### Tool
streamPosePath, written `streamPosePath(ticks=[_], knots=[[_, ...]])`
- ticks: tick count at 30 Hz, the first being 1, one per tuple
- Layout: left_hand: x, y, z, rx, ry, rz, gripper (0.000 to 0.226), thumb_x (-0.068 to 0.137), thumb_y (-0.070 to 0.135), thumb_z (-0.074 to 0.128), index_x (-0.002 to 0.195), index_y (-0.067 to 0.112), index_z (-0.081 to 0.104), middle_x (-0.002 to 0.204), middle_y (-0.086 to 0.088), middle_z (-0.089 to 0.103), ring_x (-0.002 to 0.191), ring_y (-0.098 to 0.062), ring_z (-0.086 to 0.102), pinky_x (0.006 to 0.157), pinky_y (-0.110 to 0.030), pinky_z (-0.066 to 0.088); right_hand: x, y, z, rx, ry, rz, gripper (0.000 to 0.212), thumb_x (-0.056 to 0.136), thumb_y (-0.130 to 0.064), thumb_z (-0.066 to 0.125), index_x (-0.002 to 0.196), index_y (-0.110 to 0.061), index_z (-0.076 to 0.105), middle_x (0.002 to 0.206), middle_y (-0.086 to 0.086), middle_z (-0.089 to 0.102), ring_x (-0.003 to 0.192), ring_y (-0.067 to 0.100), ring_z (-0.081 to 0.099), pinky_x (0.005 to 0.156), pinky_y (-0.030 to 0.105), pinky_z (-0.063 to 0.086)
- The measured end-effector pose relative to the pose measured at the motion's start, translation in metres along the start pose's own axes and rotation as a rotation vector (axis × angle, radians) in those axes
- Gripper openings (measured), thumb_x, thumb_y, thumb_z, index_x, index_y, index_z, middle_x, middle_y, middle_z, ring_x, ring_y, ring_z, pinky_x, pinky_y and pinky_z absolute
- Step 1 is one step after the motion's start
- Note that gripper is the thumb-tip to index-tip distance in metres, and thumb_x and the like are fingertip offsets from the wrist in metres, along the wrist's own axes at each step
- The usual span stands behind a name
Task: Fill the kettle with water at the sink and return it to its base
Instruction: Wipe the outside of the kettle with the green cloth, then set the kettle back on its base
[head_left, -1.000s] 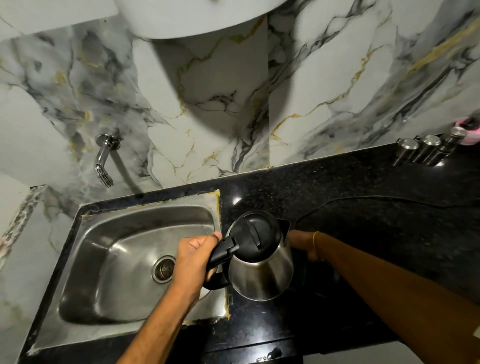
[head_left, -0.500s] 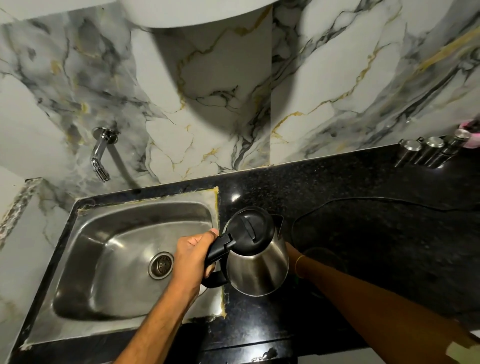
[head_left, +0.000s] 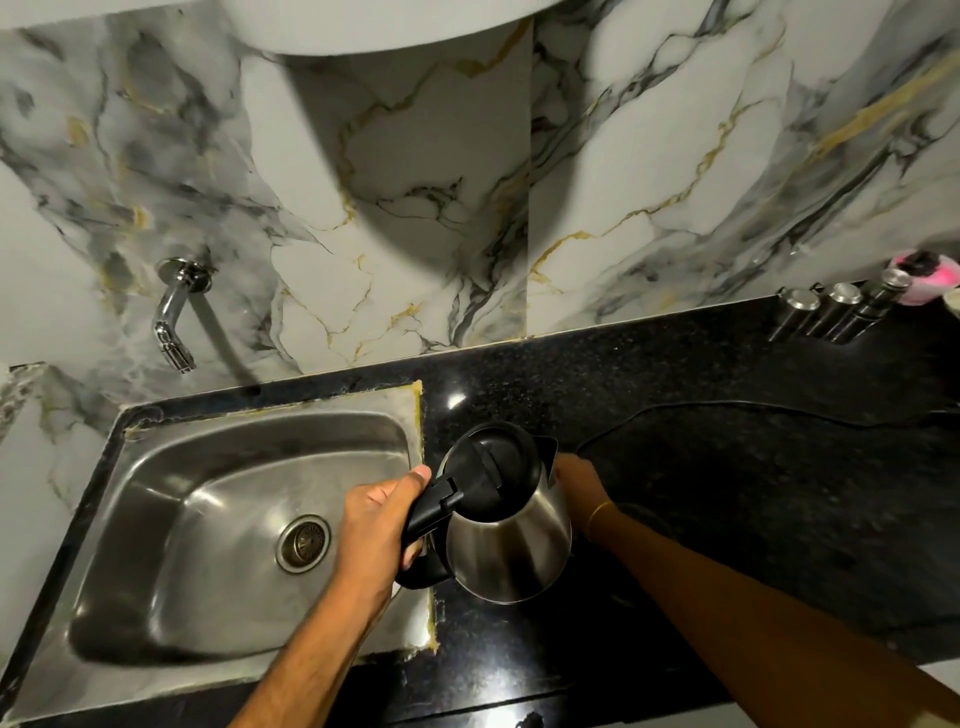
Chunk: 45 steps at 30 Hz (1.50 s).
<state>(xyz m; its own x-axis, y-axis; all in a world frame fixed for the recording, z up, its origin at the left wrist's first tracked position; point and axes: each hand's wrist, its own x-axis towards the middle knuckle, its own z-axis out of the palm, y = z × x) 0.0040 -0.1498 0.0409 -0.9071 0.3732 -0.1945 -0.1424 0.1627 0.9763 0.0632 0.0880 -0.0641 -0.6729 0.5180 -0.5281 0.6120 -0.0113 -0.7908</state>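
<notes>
A steel kettle with a black lid and black handle hangs above the black counter, just right of the sink's edge. My left hand is shut on the kettle's handle. My right hand reaches behind the kettle's right side near the spout; its fingers are mostly hidden by the kettle. The round black base lies on the counter right of the kettle, under my right wrist, its cord trailing to the right. The steel sink with its drain is at the left, and a chrome tap juts from the wall above it.
Three steel canisters stand at the back right of the counter, beside a pink object. A marble-patterned wall runs behind the sink and counter. A low marble ledge borders the sink's left side.
The kettle has lifted and tilted slightly in my left hand. My right hand has moved up behind the kettle near the spout. The view shifted a little.
</notes>
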Motion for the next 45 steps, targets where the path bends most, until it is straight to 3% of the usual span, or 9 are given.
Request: streamPosePath(ticks=[2,5,7,12,21,27,33,38,45], knots=[[0.000,0.000,0.005,0.007,-0.001,-0.002,0.053,0.076,0.055,0.069,0.044,0.018,0.049,0.036,-0.005,0.039,0.033,-0.017,0.033,0.040,-0.021,0.025,-0.006,-0.001,-0.015,0.111,0.028,-0.061,0.027,0.100,-0.007,0.057,0.081,-0.012,0.074,0.081,0.003,0.074,0.084,0.022,0.068,0.074,0.020,0.054],[-0.001,-0.002,0.017,0.028,-0.011,0.003,0.055,0.074,0.056,0.069,0.046,0.014,0.048,0.039,-0.005,0.036,0.035,-0.015,0.031,0.040,-0.022,0.022,-0.022,0.002,-0.043,0.325,0.020,-0.135,0.026,0.103,-0.007,0.053,0.106,0.003,0.077,0.104,0.023,0.078,0.100,0.035,0.074,0.094,0.049,0.057],[-0.001,-0.004,0.028,0.032,-0.017,0.005,0.054,0.075,0.056,0.069,0.043,0.020,0.045,0.039,-0.002,0.036,0.034,-0.015,0.031,0.040,-0.021,0.023,-0.039,0.003,-0.054,0.384,-0.004,-0.167,0.032,0.106,-0.016,0.049,0.113,-0.001,0.077,0.110,0.022,0.078,0.108,0.035,0.074,0.095,0.045,0.058],[-0.007,-0.015,0.068,0.068,-0.034,0.032,0.056,0.079,0.055,0.066,0.043,0.025,0.035,0.042,0.004,0.031,0.040,-0.011,0.026,0.043,-0.023,0.020,-0.062,0.015,-0.068,0.497,-0.069,-0.057,0.044,0.101,-0.045,0.049,0.084,-0.026,0.085,0.092,-0.004,0.082,0.092,0.009,0.077,0.092,0.035,0.054],[-0.015,-0.038,0.141,0.204,-0.058,0.120,0.071,0.079,0.057,0.058,0.050,-0.004,0.037,0.047,-0.004,0.032,0.049,-0.013,0.030,0.046,-0.043,0.023,-0.061,0.045,-0.095,0.778,0.152,0.032,0.090,0.076,-0.083,0.048,0.113,-0.007,0.080,0.121,0.021,0.076,0.117,0.036,0.072,0.107,0.049,0.052],[-0.006,-0.065,0.173,0.240,-0.108,0.126,0.053,0.081,0.053,0.059,0.046,0.021,0.034,0.048,0.004,0.027,0.049,-0.006,0.026,0.050,-0.040,0.021,-0.058,0.070,-0.108,0.857,0.263,0.055,0.090,0.077,-0.079,0.045,0.118,-0.004,0.075,0.118,0.021,0.077,0.115,0.036,0.072,0.104,0.049,0.053],[0.008,-0.094,0.190,0.313,-0.150,0.117,0.050,0.081,0.053,0.059,0.048,0.023,0.037,0.050,0.006,0.026,0.049,-0.005,0.024,0.049,-0.041,0.020,-0.046,0.101,-0.106,0.852,0.351,0.075,0.074,0.104,-0.063,0.029,0.116,-0.004,0.072,0.092,0.007,0.084,0.093,0.019,0.080,0.070,0.027,0.064],[0.019,-0.105,0.189,0.296,-0.190,0.097,0.056,0.082,0.054,0.059,0.047,0.017,0.036,0.050,-0.001,0.028,0.051,-0.011,0.026,0.047,-0.045,0.021,-0.042,0.101,-0.098,0.840,0.413,0.054,0.076,0.107,-0.056,0.028,0.132,0.006,0.065,0.128,0.029,0.069,0.125,0.040,0.065,0.112,0.051,0.049],[0.026,-0.098,0.187,0.243,-0.234,0.060,0.055,0.083,0.049,0.061,0.045,0.020,0.033,0.046,-0.001,0.028,0.048,-0.013,0.024,0.049,-0.037,0.017,-0.037,0.105,-0.095,0.767,0.431,0.043,0.072,0.108,-0.054,0.027,0.130,0.001,0.068,0.127,0.024,0.072,0.120,0.030,0.069,0.105,0.041,0.054]])
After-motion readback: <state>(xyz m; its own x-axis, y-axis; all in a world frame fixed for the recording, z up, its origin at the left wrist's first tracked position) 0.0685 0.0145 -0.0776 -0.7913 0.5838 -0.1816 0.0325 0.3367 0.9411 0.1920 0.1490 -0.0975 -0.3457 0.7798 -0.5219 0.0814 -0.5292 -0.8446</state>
